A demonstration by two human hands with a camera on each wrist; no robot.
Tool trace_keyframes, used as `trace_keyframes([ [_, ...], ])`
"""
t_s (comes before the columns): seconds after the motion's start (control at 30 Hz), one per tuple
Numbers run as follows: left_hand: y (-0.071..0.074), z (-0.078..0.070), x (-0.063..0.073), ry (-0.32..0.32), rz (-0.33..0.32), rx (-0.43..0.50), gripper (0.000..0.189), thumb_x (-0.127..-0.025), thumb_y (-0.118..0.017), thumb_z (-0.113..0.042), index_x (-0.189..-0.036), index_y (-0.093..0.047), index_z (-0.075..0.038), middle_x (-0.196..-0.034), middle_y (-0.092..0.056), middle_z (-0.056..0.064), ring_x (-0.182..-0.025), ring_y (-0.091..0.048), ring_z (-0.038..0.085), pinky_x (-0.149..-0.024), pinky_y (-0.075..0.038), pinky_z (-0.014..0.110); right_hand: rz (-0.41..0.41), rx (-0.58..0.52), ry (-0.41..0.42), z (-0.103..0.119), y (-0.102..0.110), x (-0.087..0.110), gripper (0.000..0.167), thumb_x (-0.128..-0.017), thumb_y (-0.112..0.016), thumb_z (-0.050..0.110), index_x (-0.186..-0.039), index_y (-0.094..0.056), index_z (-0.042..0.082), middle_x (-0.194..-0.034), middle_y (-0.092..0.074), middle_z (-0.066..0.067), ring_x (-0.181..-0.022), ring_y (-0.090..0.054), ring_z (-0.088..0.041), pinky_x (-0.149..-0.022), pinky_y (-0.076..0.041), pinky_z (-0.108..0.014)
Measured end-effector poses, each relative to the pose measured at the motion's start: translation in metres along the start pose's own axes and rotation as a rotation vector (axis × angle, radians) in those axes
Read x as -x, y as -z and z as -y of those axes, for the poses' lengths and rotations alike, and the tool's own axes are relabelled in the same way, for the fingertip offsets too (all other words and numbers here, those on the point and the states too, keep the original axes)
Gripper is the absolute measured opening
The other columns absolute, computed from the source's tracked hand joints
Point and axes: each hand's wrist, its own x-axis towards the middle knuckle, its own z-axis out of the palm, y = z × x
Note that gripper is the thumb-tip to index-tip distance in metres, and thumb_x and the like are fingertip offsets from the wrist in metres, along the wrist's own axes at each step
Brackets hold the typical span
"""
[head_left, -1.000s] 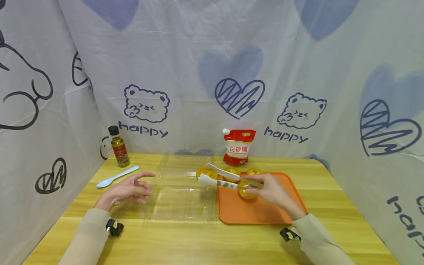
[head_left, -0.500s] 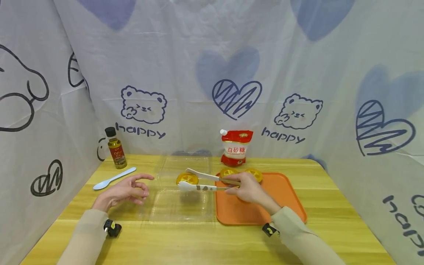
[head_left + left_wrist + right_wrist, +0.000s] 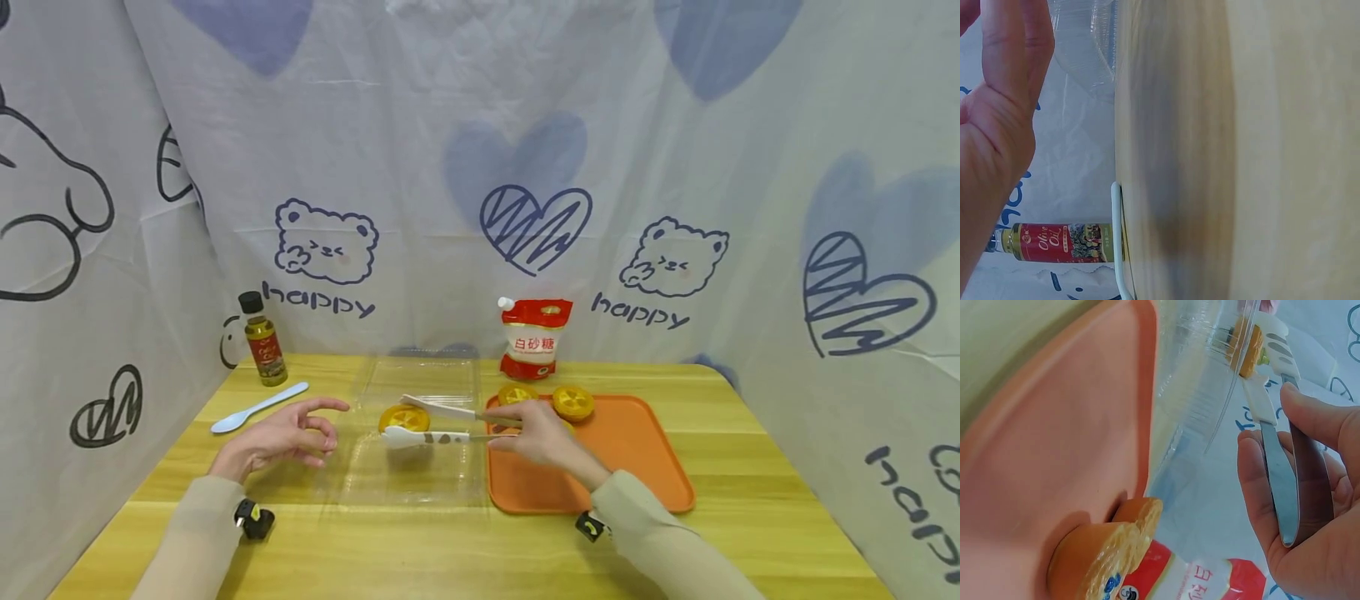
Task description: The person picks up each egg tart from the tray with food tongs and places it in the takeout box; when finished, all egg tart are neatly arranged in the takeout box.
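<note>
My right hand (image 3: 536, 433) grips a pair of tongs (image 3: 448, 438) with white tips and metal arms. Between the tips is a round golden pastry (image 3: 403, 418), held over the clear plastic container (image 3: 408, 503); the right wrist view shows the same pastry (image 3: 1247, 353) from its side. Similar pastries (image 3: 573, 403) sit on the orange tray (image 3: 630, 467), one partly hidden behind my right hand. My left hand (image 3: 281, 433) hovers left of the container, fingers loosely bent and holding nothing.
A light blue spoon (image 3: 258, 408) lies at the left, in front of an olive oil bottle (image 3: 266, 346). Behind the tray stands a red and white spouted pouch (image 3: 534, 340). A printed cloth (image 3: 435, 283) hangs along the back of the wooden table (image 3: 420, 558).
My right hand has carried the tongs and pastry leftward from the tray's edge to over the container, and slightly lower. The left hand has stayed about where it was.
</note>
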Motion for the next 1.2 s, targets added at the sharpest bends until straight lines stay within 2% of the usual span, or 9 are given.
trace_keyframes([
  [0.3,-0.002,-0.002,0.000,0.005,-0.004,-0.011,0.077,-0.085,-0.069,0.003,-0.148,-0.024,0.001,-0.093,-0.066,0.005,-0.081,-0.067,0.019,-0.074,-0.062,0.038,-0.003,0.041,0.052,0.004,-0.010,-0.009,0.039,-0.087,-0.075,0.021,-0.125,-0.069,0.018,-0.122,-0.070,0.001,-0.104,-0.066,-0.019,-0.087,-0.056,-0.038],
  [0.53,-0.002,-0.002,-0.001,0.007,-0.005,-0.007,0.076,-0.086,-0.067,0.004,-0.148,-0.024,0.002,-0.091,-0.066,0.003,-0.079,-0.067,0.017,-0.072,-0.062,0.037,0.016,0.040,0.061,0.008,-0.018,-0.018,0.039,-0.085,-0.076,0.017,-0.124,-0.069,0.015,-0.119,-0.071,-0.002,-0.089,-0.063,-0.022,-0.074,-0.052,-0.032],
  [0.6,-0.002,-0.002,-0.001,0.012,-0.005,-0.003,0.076,-0.086,-0.068,0.004,-0.148,-0.024,0.001,-0.091,-0.066,0.003,-0.079,-0.068,0.017,-0.072,-0.062,0.037,0.015,0.061,0.057,0.008,-0.020,-0.021,0.039,-0.084,-0.077,0.018,-0.123,-0.070,0.016,-0.118,-0.071,-0.001,-0.092,-0.064,-0.019,-0.076,-0.051,-0.028],
  [0.7,-0.001,-0.001,-0.001,0.017,-0.008,-0.003,0.075,-0.086,-0.068,0.003,-0.148,-0.025,0.001,-0.091,-0.066,0.004,-0.079,-0.067,0.018,-0.071,-0.062,0.037,0.027,0.079,0.050,0.009,-0.025,-0.025,0.039,-0.084,-0.078,0.019,-0.122,-0.070,0.016,-0.118,-0.072,0.001,-0.080,-0.059,-0.015,-0.069,-0.047,-0.025],
  [0.77,-0.001,0.000,-0.002,0.020,-0.009,-0.002,0.075,-0.086,-0.068,0.003,-0.147,-0.025,0.000,-0.091,-0.066,0.004,-0.079,-0.067,0.018,-0.071,-0.062,0.036,0.033,0.082,0.047,0.009,-0.027,-0.028,0.039,-0.084,-0.078,0.020,-0.122,-0.071,0.017,-0.119,-0.071,0.002,-0.080,-0.058,-0.010,-0.069,-0.045,-0.021],
  [0.9,-0.001,0.000,-0.002,0.022,-0.012,-0.005,0.075,-0.086,-0.068,0.003,-0.147,-0.026,0.000,-0.091,-0.066,0.004,-0.079,-0.067,0.018,-0.071,-0.062,0.036,0.042,0.063,0.041,0.009,-0.033,-0.032,0.038,-0.084,-0.078,0.019,-0.122,-0.071,0.017,-0.120,-0.070,0.002,-0.067,-0.050,-0.010,-0.060,-0.040,-0.020],
  [1.0,-0.001,0.000,-0.001,0.022,-0.013,-0.007,0.074,-0.086,-0.069,0.003,-0.147,-0.027,-0.001,-0.091,-0.065,0.004,-0.080,-0.067,0.018,-0.071,-0.062,0.036,0.025,0.055,0.053,0.008,-0.038,-0.034,0.038,-0.083,-0.079,0.018,-0.121,-0.071,0.016,-0.120,-0.071,0.000,-0.070,-0.056,-0.012,-0.063,-0.046,-0.022],
  [1.1,-0.002,-0.001,-0.001,0.020,-0.016,-0.008,0.073,-0.086,-0.068,0.002,-0.147,-0.027,-0.002,-0.091,-0.065,0.004,-0.080,-0.067,0.018,-0.071,-0.062,0.036,0.007,0.070,0.060,0.008,-0.042,-0.035,0.039,-0.082,-0.080,0.019,-0.121,-0.071,0.017,-0.120,-0.071,0.000,-0.090,-0.065,-0.015,-0.080,-0.053,-0.028],
  [1.2,-0.002,-0.001,-0.001,0.026,-0.019,-0.013,0.073,-0.086,-0.068,0.003,-0.147,-0.028,-0.002,-0.091,-0.065,0.004,-0.080,-0.067,0.018,-0.071,-0.062,0.036,0.006,0.091,0.051,0.009,-0.045,-0.035,0.041,-0.082,-0.080,0.021,-0.122,-0.071,0.019,-0.121,-0.070,0.001,-0.092,-0.065,-0.015,-0.087,-0.054,-0.032],
])
